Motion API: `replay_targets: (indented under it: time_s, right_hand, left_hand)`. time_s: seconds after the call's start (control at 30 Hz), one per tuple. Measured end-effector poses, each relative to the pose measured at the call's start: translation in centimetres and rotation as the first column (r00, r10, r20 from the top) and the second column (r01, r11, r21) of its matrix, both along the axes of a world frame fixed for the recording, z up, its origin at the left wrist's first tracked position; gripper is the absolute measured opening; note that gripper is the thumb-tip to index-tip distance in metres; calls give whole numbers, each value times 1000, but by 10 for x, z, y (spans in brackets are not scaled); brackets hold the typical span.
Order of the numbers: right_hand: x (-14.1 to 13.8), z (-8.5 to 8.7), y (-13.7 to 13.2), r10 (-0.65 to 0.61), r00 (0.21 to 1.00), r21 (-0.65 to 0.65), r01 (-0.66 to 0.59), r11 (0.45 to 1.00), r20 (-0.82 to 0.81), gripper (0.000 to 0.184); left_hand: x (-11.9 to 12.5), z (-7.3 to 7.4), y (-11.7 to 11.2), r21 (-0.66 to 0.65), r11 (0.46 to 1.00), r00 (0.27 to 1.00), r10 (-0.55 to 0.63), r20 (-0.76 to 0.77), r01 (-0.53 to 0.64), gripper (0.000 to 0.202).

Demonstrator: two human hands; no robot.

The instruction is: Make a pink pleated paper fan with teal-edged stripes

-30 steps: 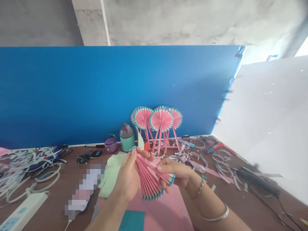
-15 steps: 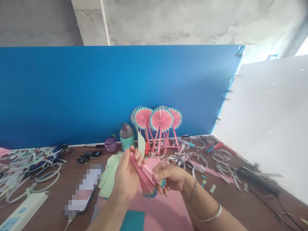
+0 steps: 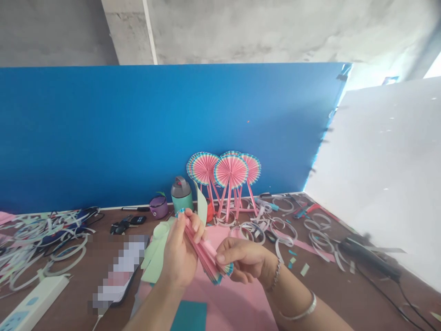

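A pleated pink paper fan [image 3: 203,255] with blue and cream edges slants between my two hands above the desk. My left hand [image 3: 182,250] wraps round its upper part, and a bit of blue edge sticks out past the fingertips. At the lower end, my right hand [image 3: 239,259] pinches the pleats between thumb and fingers. Beneath lie a pink paper sheet [image 3: 237,303] and a teal paper piece [image 3: 189,316]. Pale green paper [image 3: 156,257] is left of my left hand. Several finished round pink fans [image 3: 231,171] on stick legs lean against the blue partition behind.
A teal bottle [image 3: 182,197] and a purple cup [image 3: 158,207] stand at the back. Keys [image 3: 120,225], a phone [image 3: 124,271] and a power strip [image 3: 37,301] lie to the left. Curled paper strips [image 3: 62,248] spread over both sides. A black device [image 3: 370,259] with a cable sits right.
The lower end of the fan has gone from spread to narrower, its pleats drawn together. My right hand has shifted slightly left and down with it; my left hand stays nearly still.
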State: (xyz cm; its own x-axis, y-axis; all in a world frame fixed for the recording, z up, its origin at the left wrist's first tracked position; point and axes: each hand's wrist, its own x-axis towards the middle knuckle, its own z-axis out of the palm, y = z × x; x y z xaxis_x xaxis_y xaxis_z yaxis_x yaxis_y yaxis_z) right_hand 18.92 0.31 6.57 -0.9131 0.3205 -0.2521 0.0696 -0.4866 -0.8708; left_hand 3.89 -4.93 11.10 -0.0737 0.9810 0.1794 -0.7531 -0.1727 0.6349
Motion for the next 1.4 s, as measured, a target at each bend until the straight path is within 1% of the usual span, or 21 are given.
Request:
replay_targets:
  time_s: [0.13,0.23,0.37,0.5,0.77,1.03,1.13,1.2,1.27,1.3,1.33,1.4]
  right_hand:
    - [0,1,-1,-31,999,19,31,999,6,33]
    - [-1,1,0,-17,999,8,16,1000,29,35]
    - [-1,-2,0,-13,1000,23,13,1000,-7,35]
    - [-2,-3,-2,15,1000,19,-15,1000,-16,34]
    - [-6,0,-4,-11,993,61,4,998,119,39]
    - [-7,-2,-2,20,989,70,-30,997,147,39]
    - [-9,-4,-3,15,985,110,-35,993,172,39]
    - [-10,-4,-5,-16,982,165,-16,986,189,35]
    - [-12,-3,-7,-89,984,238,51,970,155,29]
    - [-13,-2,-9,-126,987,260,96,961,104,27]
    - [-14,-2,-10,-150,988,261,136,956,33,29]
    - [-17,-1,-12,-157,979,214,183,960,-132,43]
  left_hand:
    - [-2,1,0,14,1000,1000,-3,10,3,15]
    - [-2,3,-1,9,1000,999,-6,48,6,14]
    - [-4,5,-2,28,999,993,-22,115,18,11]
    - [-5,4,-1,37,999,990,-16,141,11,10]
    - [-4,5,-4,27,999,984,21,174,-26,11]
    - [-2,9,-9,4,1000,973,-18,231,17,15]
    - [-2,9,-9,-11,1000,973,-9,230,12,18]
    - [-3,7,-8,-22,1000,973,0,230,5,19]
    - [-4,6,-6,-31,999,973,17,232,-10,19]
    - [-4,5,-4,-35,999,972,27,235,-19,19]
    - [-4,4,-3,-42,999,971,35,238,-25,19]
    - [-4,3,-1,-60,998,968,46,246,-32,19]
